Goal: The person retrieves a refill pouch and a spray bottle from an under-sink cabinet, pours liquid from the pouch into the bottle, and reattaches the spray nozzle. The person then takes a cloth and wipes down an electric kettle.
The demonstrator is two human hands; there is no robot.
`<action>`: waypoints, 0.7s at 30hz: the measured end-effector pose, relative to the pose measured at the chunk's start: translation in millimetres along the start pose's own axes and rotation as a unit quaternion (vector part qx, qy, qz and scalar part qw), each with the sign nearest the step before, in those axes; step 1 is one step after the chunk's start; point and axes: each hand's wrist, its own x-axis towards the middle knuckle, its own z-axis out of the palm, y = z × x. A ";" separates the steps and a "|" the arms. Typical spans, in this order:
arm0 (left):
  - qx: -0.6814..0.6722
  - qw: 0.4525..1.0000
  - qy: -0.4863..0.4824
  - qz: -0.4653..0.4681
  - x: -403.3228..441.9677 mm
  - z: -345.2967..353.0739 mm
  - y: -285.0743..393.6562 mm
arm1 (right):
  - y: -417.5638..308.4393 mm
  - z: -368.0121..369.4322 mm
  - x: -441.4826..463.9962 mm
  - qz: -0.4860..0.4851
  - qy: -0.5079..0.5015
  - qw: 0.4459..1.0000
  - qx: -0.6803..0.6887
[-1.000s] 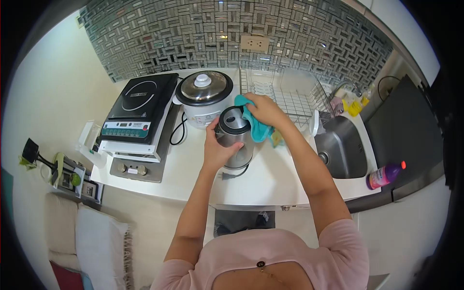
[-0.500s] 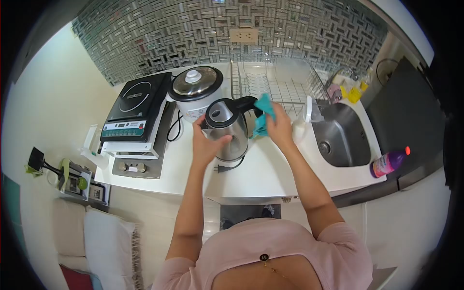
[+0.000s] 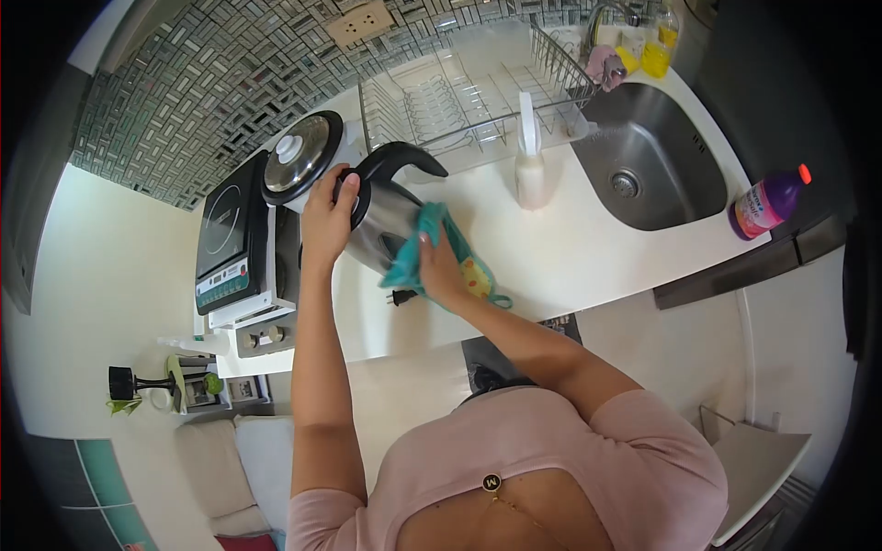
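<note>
A stainless-steel electric kettle [image 3: 390, 220] with a black handle stands on the white counter. My left hand [image 3: 329, 216] grips its top at the lid and spout side, partly hiding the lid. In my right hand [image 3: 443, 274] is a teal cloth [image 3: 430, 225] with a yellow patterned part and a hanging loop, pressed to the lower side of the kettle. The black plug [image 3: 401, 297] of a cord lies on the counter just below the cloth. The kettle's base is mostly hidden behind the cloth and hand.
Left of the kettle are a rice cooker [image 3: 299, 161] and an induction cooker [image 3: 225, 234]. A wire dish rack [image 3: 459, 101] stands behind. To the right are a white spray bottle [image 3: 530, 174], the steel sink [image 3: 657, 165] and a purple bottle [image 3: 767, 207] near the counter's edge.
The right hand has brought the cloth from the kettle's handle down to its lower side. The left hand has shifted up to the kettle's top. The kettle is turned, and the head view has rotated.
</note>
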 end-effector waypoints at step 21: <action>0.021 0.999 -0.001 -0.035 2.8 2.4 5.3 | -59.8 11.6 5.8 -0.365 -0.037 0.891 -0.268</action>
